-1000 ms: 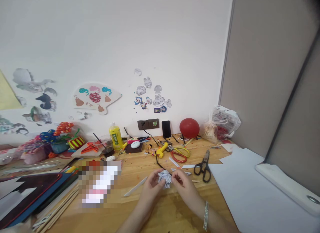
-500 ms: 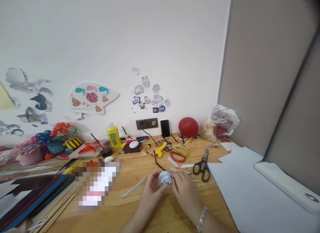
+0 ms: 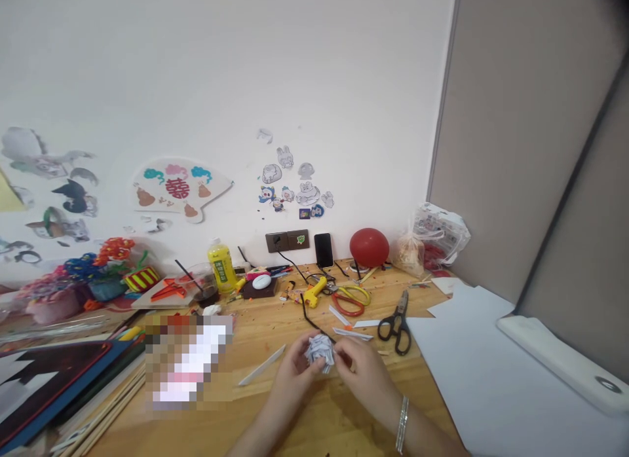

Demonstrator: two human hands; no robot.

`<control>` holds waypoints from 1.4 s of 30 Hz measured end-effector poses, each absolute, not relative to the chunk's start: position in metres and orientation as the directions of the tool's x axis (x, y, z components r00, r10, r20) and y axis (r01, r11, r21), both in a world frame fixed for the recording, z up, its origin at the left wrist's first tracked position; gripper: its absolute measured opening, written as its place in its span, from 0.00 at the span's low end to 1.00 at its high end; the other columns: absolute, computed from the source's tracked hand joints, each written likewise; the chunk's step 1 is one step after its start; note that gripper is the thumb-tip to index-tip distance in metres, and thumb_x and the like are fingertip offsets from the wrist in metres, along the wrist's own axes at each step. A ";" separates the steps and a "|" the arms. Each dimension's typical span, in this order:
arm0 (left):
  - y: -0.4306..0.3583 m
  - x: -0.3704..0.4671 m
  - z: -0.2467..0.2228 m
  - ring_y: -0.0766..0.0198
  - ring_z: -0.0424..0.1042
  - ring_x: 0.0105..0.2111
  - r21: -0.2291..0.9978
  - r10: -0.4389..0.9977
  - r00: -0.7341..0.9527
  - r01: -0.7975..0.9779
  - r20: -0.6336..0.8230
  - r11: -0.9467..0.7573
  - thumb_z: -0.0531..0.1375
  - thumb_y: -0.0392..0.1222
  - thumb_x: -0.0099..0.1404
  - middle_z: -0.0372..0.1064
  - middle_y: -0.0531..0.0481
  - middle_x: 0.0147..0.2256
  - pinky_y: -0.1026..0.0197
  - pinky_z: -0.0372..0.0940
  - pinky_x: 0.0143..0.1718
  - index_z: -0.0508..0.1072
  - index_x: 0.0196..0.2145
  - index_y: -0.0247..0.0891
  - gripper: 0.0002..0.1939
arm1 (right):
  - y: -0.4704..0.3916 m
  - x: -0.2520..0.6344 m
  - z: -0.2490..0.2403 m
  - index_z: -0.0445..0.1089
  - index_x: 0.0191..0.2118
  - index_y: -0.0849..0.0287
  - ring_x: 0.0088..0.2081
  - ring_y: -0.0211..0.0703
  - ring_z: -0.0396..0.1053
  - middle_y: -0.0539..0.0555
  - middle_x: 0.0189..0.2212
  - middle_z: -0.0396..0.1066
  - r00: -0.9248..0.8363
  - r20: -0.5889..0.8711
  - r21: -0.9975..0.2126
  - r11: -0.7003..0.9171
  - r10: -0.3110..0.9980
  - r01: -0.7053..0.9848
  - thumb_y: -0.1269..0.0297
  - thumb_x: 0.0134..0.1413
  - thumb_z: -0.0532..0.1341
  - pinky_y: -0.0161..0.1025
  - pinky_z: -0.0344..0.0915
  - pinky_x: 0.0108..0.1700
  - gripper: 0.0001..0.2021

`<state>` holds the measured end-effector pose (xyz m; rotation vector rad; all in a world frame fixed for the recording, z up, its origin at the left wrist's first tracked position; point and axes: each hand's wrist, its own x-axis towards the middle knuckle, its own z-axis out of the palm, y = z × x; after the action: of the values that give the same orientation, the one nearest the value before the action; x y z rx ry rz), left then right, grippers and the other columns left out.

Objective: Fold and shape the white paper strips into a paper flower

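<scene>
A ball of layered, folded white paper (image 3: 320, 353) is held above the wooden table. My left hand (image 3: 293, 373) curls around its left side, the thumb pressed on its front. At the ball's right edge, the fingers of my right hand (image 3: 362, 368) are pinched together on the paper; their tips are partly hidden. A bracelet (image 3: 401, 424) circles my right wrist. White paper strips lie close by, one strip (image 3: 263, 365) to the left and another strip (image 3: 352, 334) just beyond my right hand. Black-handled scissors (image 3: 396, 327) rest to the right.
A yellow glue gun (image 3: 314, 292), a red-handled tool (image 3: 348, 304), a phone (image 3: 324, 250) and a red balloon (image 3: 369, 247) are farther back. A yellow-labelled bottle (image 3: 223, 267) stands beside a cup (image 3: 206, 290). White paper sheets (image 3: 491, 378) cover the right side; wooden sticks (image 3: 111, 411) lie left.
The paper ball has turned slightly and moved a little left in my hands. My right fingers have drawn in to a pinch at its edge. The view has shifted slightly.
</scene>
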<state>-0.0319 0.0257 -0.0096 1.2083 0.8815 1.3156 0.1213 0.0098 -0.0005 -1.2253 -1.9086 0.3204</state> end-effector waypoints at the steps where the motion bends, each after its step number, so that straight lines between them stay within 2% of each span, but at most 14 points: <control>1: 0.026 -0.032 -0.009 0.52 0.69 0.41 0.966 0.981 0.112 -0.222 0.159 -0.131 0.70 0.45 0.41 0.73 0.44 0.38 0.53 0.62 0.45 0.72 0.38 0.37 0.24 | 0.010 0.122 -0.001 0.64 0.24 0.58 0.25 0.38 0.62 0.48 0.22 0.65 -0.182 0.500 -0.604 0.491 0.847 0.628 0.75 0.50 0.54 0.33 0.53 0.28 0.08; 7: 0.024 -0.031 -0.009 0.53 0.69 0.42 0.970 0.981 0.107 -0.200 0.163 -0.140 0.69 0.44 0.42 0.72 0.44 0.38 0.54 0.62 0.46 0.72 0.38 0.38 0.24 | 0.010 0.121 -0.002 0.64 0.25 0.58 0.28 0.41 0.62 0.50 0.24 0.65 -0.183 0.491 -0.628 0.492 0.852 0.603 0.72 0.53 0.53 0.35 0.54 0.30 0.08; 13: 0.026 -0.034 -0.011 0.53 0.69 0.41 0.972 0.975 0.136 -0.182 0.174 -0.148 0.69 0.45 0.43 0.73 0.44 0.38 0.53 0.63 0.45 0.72 0.39 0.37 0.24 | 0.014 0.124 -0.003 0.63 0.24 0.58 0.25 0.37 0.61 0.47 0.21 0.63 -0.210 0.469 -0.679 0.503 0.858 0.535 0.70 0.55 0.51 0.32 0.54 0.27 0.11; 18: 0.025 -0.034 -0.008 0.53 0.69 0.42 0.973 0.978 0.121 -0.180 0.168 -0.145 0.69 0.44 0.43 0.73 0.43 0.39 0.53 0.62 0.46 0.73 0.39 0.37 0.23 | 0.013 0.125 -0.002 0.64 0.25 0.58 0.27 0.39 0.60 0.49 0.23 0.63 -0.180 0.459 -0.684 0.475 0.870 0.553 0.71 0.53 0.52 0.34 0.52 0.29 0.08; 22: 0.022 -0.033 -0.010 0.53 0.69 0.42 0.978 0.978 0.144 -0.167 0.152 -0.127 0.68 0.44 0.45 0.73 0.43 0.40 0.54 0.63 0.46 0.72 0.40 0.38 0.22 | 0.013 0.124 -0.003 0.63 0.23 0.58 0.26 0.39 0.59 0.48 0.22 0.62 -0.192 0.452 -0.698 0.479 0.871 0.531 0.72 0.53 0.52 0.33 0.52 0.29 0.09; 31: 0.022 -0.034 -0.008 0.52 0.69 0.44 0.983 0.976 0.153 -0.128 0.152 -0.133 0.67 0.45 0.47 0.72 0.42 0.42 0.54 0.61 0.48 0.72 0.41 0.38 0.22 | 0.016 0.124 -0.008 0.62 0.23 0.58 0.25 0.38 0.58 0.47 0.20 0.61 -0.151 0.391 -0.775 0.414 0.908 0.478 0.68 0.53 0.53 0.33 0.51 0.27 0.09; 36: 0.022 -0.035 -0.007 0.52 0.69 0.45 0.986 0.977 0.159 -0.114 0.141 -0.124 0.65 0.47 0.49 0.72 0.42 0.43 0.53 0.61 0.48 0.71 0.43 0.37 0.24 | 0.015 0.121 -0.008 0.62 0.23 0.58 0.25 0.38 0.60 0.46 0.20 0.62 -0.206 0.338 -0.809 0.395 0.918 0.435 0.68 0.55 0.51 0.31 0.54 0.27 0.10; 42: 0.022 -0.037 -0.010 0.53 0.69 0.41 0.986 0.973 0.178 -0.103 0.145 -0.128 0.66 0.45 0.48 0.71 0.43 0.41 0.55 0.63 0.44 0.68 0.46 0.37 0.27 | 0.011 0.125 -0.001 0.65 0.27 0.59 0.28 0.39 0.63 0.49 0.24 0.65 -0.201 0.374 -0.776 0.425 0.905 0.466 0.62 0.58 0.51 0.33 0.56 0.31 0.11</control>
<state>-0.0367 0.0219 -0.0104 1.3225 0.9370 1.2101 0.1245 0.0114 -0.0014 -1.1749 -1.8274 0.6495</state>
